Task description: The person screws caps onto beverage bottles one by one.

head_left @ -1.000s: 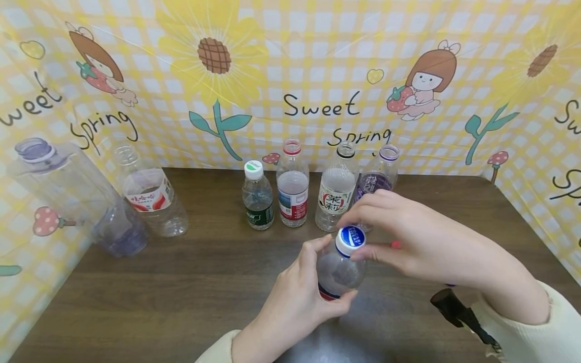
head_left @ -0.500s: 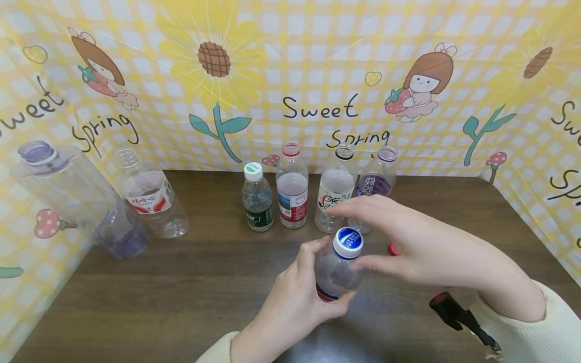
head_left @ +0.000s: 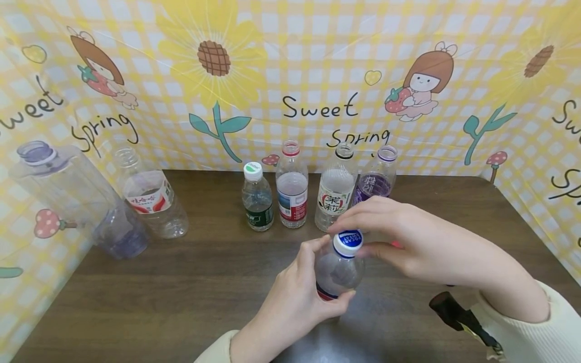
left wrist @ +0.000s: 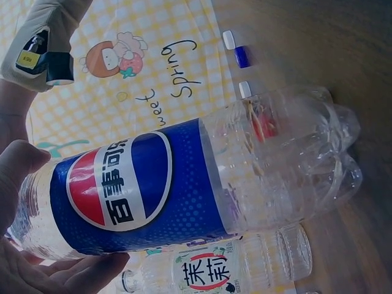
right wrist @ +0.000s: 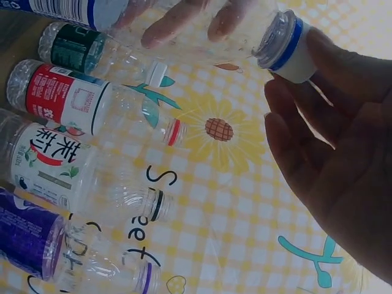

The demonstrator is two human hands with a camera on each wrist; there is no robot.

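Note:
My left hand (head_left: 295, 287) grips a clear plastic soda bottle (left wrist: 171, 184) round its upper body; its blue, red and white label shows in the left wrist view. The bottle stands roughly upright in the head view, its base hidden there. A white cap (head_left: 348, 244) with a blue printed top sits on its neck, a blue band below. Around this cap my right hand (head_left: 408, 239) pinches with thumb and fingers, plain in the right wrist view (right wrist: 300, 55). Whether the cap is tight on the threads cannot be seen.
Behind stand a small green-labelled bottle (head_left: 257, 204), a red-labelled bottle (head_left: 292, 196), a jasmine-labelled bottle (head_left: 335, 199) and a purple-labelled bottle (head_left: 374, 186). Left are a large clear jug (head_left: 77, 191) and another bottle (head_left: 152, 201). Loose caps, including a blue one (left wrist: 242, 56), lie right.
My right hand held the cap, then spread its fingers off it, and now has closed on it again. My left hand and the bottle stay nearly in place.

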